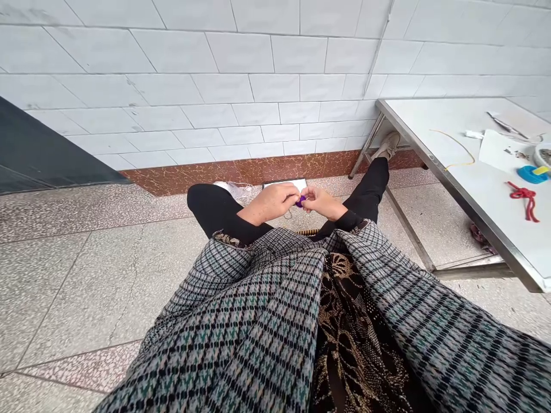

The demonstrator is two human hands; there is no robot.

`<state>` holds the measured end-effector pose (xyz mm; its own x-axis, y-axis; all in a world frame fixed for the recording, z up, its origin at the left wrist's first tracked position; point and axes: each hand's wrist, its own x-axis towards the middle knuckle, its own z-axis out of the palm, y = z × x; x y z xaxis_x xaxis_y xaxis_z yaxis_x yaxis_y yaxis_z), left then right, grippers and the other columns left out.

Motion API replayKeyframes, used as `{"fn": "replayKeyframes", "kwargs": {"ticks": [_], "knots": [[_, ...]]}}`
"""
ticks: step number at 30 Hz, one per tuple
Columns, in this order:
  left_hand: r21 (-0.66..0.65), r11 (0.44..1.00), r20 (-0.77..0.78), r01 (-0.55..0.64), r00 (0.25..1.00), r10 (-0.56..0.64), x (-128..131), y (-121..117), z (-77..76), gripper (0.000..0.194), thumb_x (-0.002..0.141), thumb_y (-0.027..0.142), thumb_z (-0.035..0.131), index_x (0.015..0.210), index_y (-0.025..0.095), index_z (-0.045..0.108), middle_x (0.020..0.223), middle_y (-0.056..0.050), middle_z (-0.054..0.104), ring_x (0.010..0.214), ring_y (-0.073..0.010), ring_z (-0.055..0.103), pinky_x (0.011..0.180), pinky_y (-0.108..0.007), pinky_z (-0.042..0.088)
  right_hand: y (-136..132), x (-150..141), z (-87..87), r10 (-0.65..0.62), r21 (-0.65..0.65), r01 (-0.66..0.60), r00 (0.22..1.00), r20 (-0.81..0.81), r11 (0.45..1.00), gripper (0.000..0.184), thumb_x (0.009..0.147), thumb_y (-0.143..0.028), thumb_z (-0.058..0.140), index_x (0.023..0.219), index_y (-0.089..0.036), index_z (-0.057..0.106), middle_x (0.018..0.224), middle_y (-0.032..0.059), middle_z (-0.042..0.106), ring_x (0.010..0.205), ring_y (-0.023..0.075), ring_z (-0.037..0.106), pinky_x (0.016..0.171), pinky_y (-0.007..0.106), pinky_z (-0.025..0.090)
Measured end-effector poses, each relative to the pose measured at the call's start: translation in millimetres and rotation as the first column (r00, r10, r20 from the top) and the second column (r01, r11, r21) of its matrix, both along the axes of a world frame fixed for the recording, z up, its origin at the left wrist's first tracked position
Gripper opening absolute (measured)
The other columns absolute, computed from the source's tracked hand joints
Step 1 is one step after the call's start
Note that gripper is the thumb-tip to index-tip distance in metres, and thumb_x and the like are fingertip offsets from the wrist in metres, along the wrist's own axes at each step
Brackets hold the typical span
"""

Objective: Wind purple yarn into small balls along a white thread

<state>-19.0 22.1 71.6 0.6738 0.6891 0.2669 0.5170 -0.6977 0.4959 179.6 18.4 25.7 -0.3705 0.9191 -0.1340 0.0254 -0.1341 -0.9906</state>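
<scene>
Item, purple, between left hand, right hand.

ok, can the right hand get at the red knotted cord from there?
Probably, with a stretch: the red knotted cord lies uncovered on the table at that side. But the right hand is busy gripping the purple piece.

The left hand and right hand partly cover a purple thing, too small to identify. The picture's right edge cuts off the surface and its bowl.
</scene>
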Motion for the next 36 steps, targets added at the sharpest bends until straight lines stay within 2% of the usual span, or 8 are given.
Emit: {"fn": "replayKeyframes", "kwargs": {"ticks": [5, 9, 12, 15, 20, 26, 31, 36], "knots": [[-0.072, 0.987, 0.092, -0.141, 0.985, 0.147, -11, 14, -11.2, 0.021, 0.090, 0.026, 0.052, 0.078, 0.016, 0.066, 0.077, -0.004, 0.064, 0.073, -0.0177, 0.058, 0.073, -0.031, 0.045, -10, 0, 9.6, 0.199, 0.027, -0.198, 0.970, -0.140, 0.980, 0.031, 0.069, -0.017, 0.081, 0.090, -0.019, 0.059, 0.074, -0.0042, 0.064, 0.062, 0.0089, 0.060, 0.060, 0.022, 0.054], [-0.261, 0.956, 0.108, -0.130, 0.981, 0.163, -5, 14, -29.9, 0.022, 0.091, 0.028, 0.050, 0.077, 0.017, 0.064, 0.064, 0.001, 0.058, 0.062, -0.0146, 0.051, 0.063, -0.026, 0.040, -9, 1, 14.9, 0.013, 0.068, 0.007, 0.957, -0.291, 0.998, 0.038, 0.072, -0.028, 0.084, 0.095, -0.022, 0.054, 0.084, -0.0027, 0.063, 0.067, 0.0095, 0.061, 0.067, 0.025, 0.056], [-0.303, 0.953, 0.044, -0.002, 0.999, 0.016, 6, 5, -33.5, 0.020, 0.090, 0.026, 0.052, 0.077, 0.017, 0.065, 0.065, 0.001, 0.060, 0.062, -0.0144, 0.053, 0.064, -0.026, 0.040, -3, 2, 12.6, -0.193, 0.079, 0.229, 0.926, -0.324, 0.970, 0.041, 0.073, -0.030, 0.083, 0.097, -0.023, 0.051, 0.089, -0.0030, 0.062, 0.069, 0.0093, 0.060, 0.070, 0.025, 0.055], [-0.232, 0.963, 0.004, 0.134, 0.991, -0.137, 12, -3, -25.2, 0.020, 0.091, 0.024, 0.053, 0.077, 0.017, 0.066, 0.075, -0.001, 0.066, 0.072, -0.0161, 0.059, 0.072, -0.027, 0.044, 2, 3, 7.1, -0.261, 0.083, 0.283, 0.944, -0.204, 0.956, 0.039, 0.071, -0.023, 0.080, 0.100, -0.021, 0.054, 0.091, -0.0023, 0.063, 0.067, 0.0084, 0.057, 0.065, 0.024, 0.052], [-0.067, 0.997, 0.038, 0.027, 0.999, -0.025, 3, 1, -10.1, 0.023, 0.094, 0.026, 0.050, 0.078, 0.018, 0.065, 0.081, -0.005, 0.065, 0.079, -0.0188, 0.060, 0.076, -0.030, 0.044, -1, -1, 4.8, -0.040, 0.037, 0.038, 0.998, 0.051, 0.999, 0.027, 0.066, -0.013, 0.077, 0.089, -0.016, 0.063, 0.082, -0.0008, 0.065, 0.069, 0.0099, 0.056, 0.063, 0.023, 0.047], [-0.098, 0.982, 0.117, -0.158, 0.979, 0.169, -9, 16, -22.8, 0.021, 0.090, 0.027, 0.050, 0.078, 0.017, 0.064, 0.079, -0.004, 0.064, 0.075, -0.0182, 0.058, 0.073, -0.030, 0.043, -10, -3, 12.3, 0.155, -0.033, -0.160, 0.981, -0.114, 0.987, 0.029, 0.068, -0.010, 0.075, 0.092, -0.017, 0.061, 0.077, -0.0008, 0.065, 0.067, 0.0114, 0.059, 0.063, 0.024, 0.052], [-0.261, 0.955, 0.040, -0.138, 0.987, 0.153, -1, 13, -43.6, 0.024, 0.091, 0.030, 0.050, 0.079, 0.017, 0.066, 0.070, -0.001, 0.062, 0.067, -0.0167, 0.055, 0.066, -0.027, 0.040, -9, -3, 16.0, 0.007, 0.014, -0.004, 0.975, -0.223, 1.000, 0.027, 0.071, -0.018, 0.076, 0.092, -0.018, 0.058, 0.079, -0.0015, 0.064, 0.066, 0.0097, 0.060, 0.067, 0.025, 0.054], [-0.256, 0.960, -0.021, 0.111, 0.993, -0.120, 8, 2, -41.0, 0.023, 0.090, 0.028, 0.052, 0.074, 0.018, 0.065, 0.070, -0.001, 0.063, 0.068, -0.0165, 0.057, 0.069, -0.027, 0.042, -2, 0, 10.1, -0.199, 0.051, 0.212, 0.962, -0.184, 0.976, 0.028, 0.070, -0.022, 0.075, 0.089, -0.019, 0.055, 0.077, -0.0045, 0.061, 0.063, 0.0081, 0.055, 0.062, 0.023, 0.050]]}}
